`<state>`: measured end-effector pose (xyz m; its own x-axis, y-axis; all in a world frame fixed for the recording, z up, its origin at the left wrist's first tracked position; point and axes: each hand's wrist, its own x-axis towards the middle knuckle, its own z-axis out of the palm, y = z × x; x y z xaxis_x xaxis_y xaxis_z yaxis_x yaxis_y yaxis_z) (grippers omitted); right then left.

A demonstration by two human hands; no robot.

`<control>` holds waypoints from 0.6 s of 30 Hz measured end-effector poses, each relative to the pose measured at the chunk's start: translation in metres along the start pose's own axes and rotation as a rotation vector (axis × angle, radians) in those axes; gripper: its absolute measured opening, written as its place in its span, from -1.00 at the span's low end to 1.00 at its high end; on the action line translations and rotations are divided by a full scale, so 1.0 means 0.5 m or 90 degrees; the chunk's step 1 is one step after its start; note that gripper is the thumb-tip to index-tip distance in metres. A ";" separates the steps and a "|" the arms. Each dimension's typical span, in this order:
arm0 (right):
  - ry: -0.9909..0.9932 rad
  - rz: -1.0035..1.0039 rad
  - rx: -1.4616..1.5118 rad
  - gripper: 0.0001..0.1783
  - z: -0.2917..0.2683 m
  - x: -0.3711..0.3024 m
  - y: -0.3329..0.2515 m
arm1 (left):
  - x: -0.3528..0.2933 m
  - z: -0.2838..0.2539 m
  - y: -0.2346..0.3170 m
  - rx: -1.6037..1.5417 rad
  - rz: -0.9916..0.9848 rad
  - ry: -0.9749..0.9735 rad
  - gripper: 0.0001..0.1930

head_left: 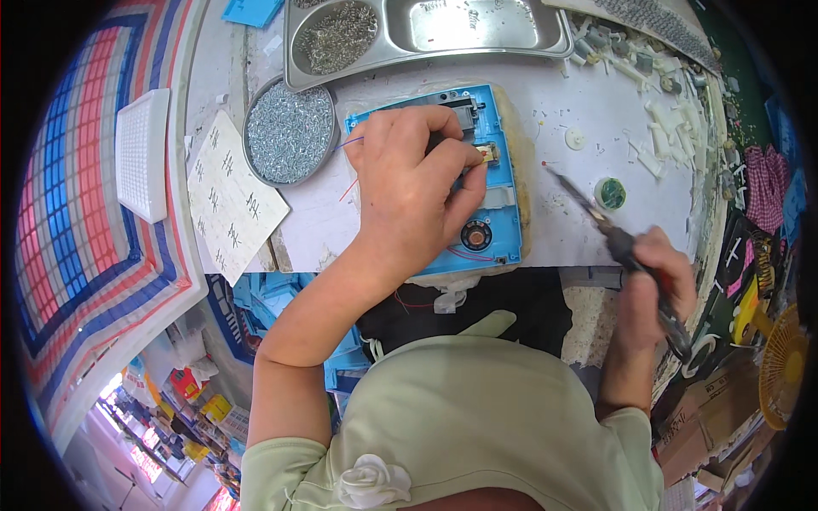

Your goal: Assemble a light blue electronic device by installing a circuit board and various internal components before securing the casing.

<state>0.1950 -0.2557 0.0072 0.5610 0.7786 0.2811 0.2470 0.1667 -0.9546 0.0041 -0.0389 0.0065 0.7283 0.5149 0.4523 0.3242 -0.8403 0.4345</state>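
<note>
Beyond and beneath the fingers of the left hand [413, 183] spreads a white table [579, 234]. Farthest ahead of those fingers, a steel tray [562, 44] keeps coiled metal pieces [336, 38] together in one compartment, seemingly so they stay sorted. Directly under the same fingers is a blue plastic casing [503, 175], open side up so its inner parts can be reached; it lies on a pale pad [523, 162], probably for cushioning.

Left of the left fingers, a round dish [290, 184] holds many small metal pieces [290, 132], near enough to pick from. The right hand [673, 268], well to the right, has its fingers wrapped around the handle of a soldering iron [625, 247]; the tip points forward and away from them, likely keeping the hot end off the skin. Ahead of the right fingers sits a small round green-topped container [610, 194], close to the iron.

The left fingers are bent over the casing, apparently steadying it; whether they pinch anything is hidden. Nearer the body than they are sits a round black speaker [476, 235]. Just beside the fingertips is a little metallic part [489, 154], and a thin red wire [349, 189] sticks out left of the hand.
</note>
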 end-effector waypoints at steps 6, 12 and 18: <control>-0.114 -0.060 -0.053 -0.73 0.053 0.037 0.009 | -0.005 -0.004 0.001 0.003 -0.016 -0.004 -0.81; -0.116 -0.054 -0.057 -0.76 0.062 0.033 0.012 | -0.004 -0.002 -0.001 0.003 -0.008 0.001 -0.81; -0.119 -0.084 -0.059 -0.77 0.069 0.040 0.015 | -0.008 0.007 -0.003 -0.012 -0.016 0.026 -0.81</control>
<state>0.1809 -0.2179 0.0025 0.3651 0.8537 0.3714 0.3848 0.2248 -0.8952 0.0027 -0.0401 0.0014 0.6950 0.5426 0.4717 0.3303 -0.8238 0.4608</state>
